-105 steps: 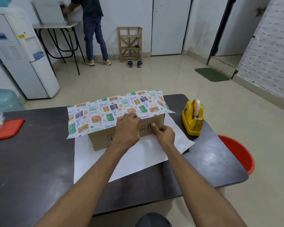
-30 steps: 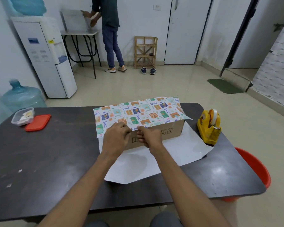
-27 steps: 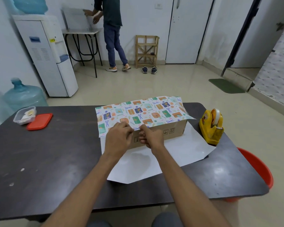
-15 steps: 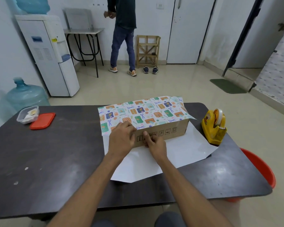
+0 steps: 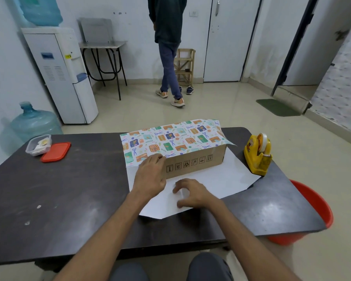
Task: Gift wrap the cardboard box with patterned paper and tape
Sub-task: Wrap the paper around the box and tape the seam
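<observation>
A: So, from the head camera, where is the long brown cardboard box [image 5: 195, 164]?

B: It lies lengthwise on the dark table [image 5: 69, 189], right of the middle, on the sheet of patterned wrapping paper [image 5: 170, 138]. The far part of the sheet is folded over the box's top, printed side up. The near part lies flat on the table with its plain white side up. The box's near side is bare and shows a row of printed symbols.

A: And the person's hands?

B: The left hand [image 5: 150, 175] rests against the box's near left corner. Its fingers lie over the paper's edge on the top and press it down, without curling round it. The right hand [image 5: 190, 192] is on the white flap just in front of the box, fingers spread and loosely bent. It is a little blurred, and it pinches nothing that can be made out.

A: What else is on the table?

B: A yellow tape dispenser [image 5: 258, 157] stands just beside the paper's right corner. At the far left sits a clear plastic container [image 5: 39, 145] with a flat red lid [image 5: 56, 152] right beside it.

A: And beyond the table?

B: A red bucket [image 5: 312, 216] is on the floor by the table's right end. A white water dispenser [image 5: 63, 78] stands against the left wall, with a blue water jug [image 5: 34, 122] near it. Another person [image 5: 168, 47] in a dark top and blue jeans is seen from behind.
</observation>
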